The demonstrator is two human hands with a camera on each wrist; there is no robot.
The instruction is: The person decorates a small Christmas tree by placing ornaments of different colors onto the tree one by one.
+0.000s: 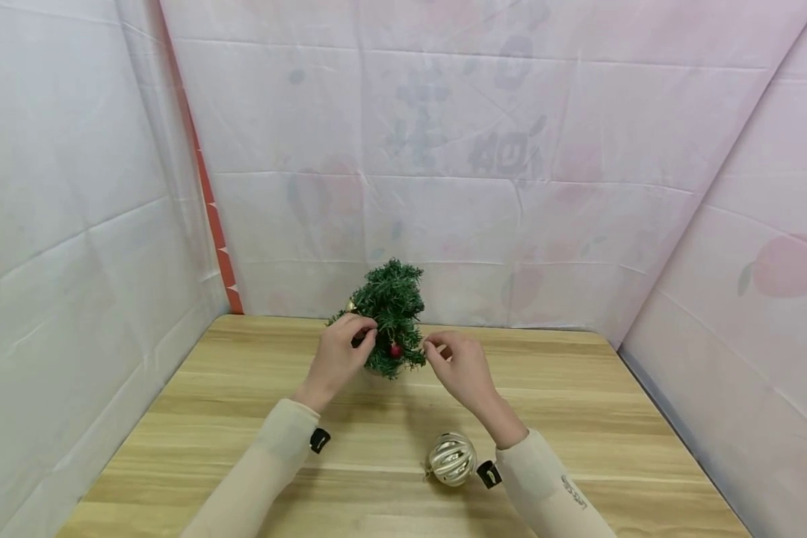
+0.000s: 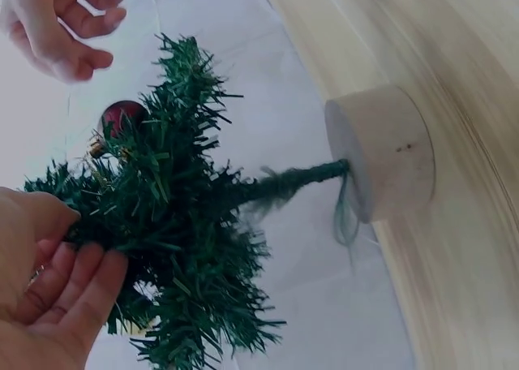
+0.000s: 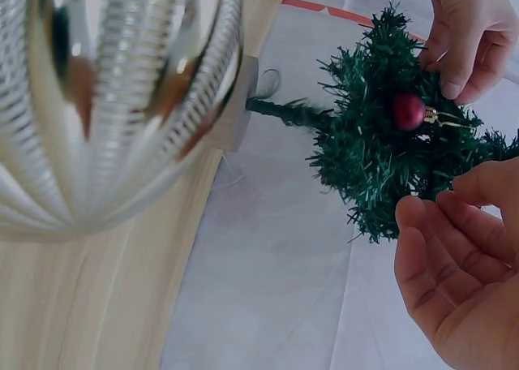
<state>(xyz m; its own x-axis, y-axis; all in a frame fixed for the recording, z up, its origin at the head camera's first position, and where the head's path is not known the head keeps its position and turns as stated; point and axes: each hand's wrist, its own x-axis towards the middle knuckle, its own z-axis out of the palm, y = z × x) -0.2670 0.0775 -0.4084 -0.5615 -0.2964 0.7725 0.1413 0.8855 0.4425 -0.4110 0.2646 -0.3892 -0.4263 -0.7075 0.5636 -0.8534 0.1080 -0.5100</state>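
Observation:
A small artificial Christmas tree [image 1: 393, 291] stands at the back of the table on a round wooden base [image 2: 389, 155]. A red bauble [image 3: 408, 110] with a gold cap hangs on its front. At the tree's left edge a small gold ornament [image 1: 351, 305] shows in part. My left hand [image 1: 339, 351] pinches a green branch between thumb and fingers. On the other side, my right hand [image 1: 462, 366] is beside the branches, its fingers loosely bent and nothing visible in them. In the left wrist view, a gap separates the right fingertips from the tree.
A large shiny champagne-coloured ribbed bauble [image 1: 453, 459] lies on the wooden table [image 1: 551, 403], beside my right wrist. White fabric walls [image 1: 457, 224] with faint prints rise behind the table and on both sides. A red strip [image 1: 208, 202] runs down the back left corner.

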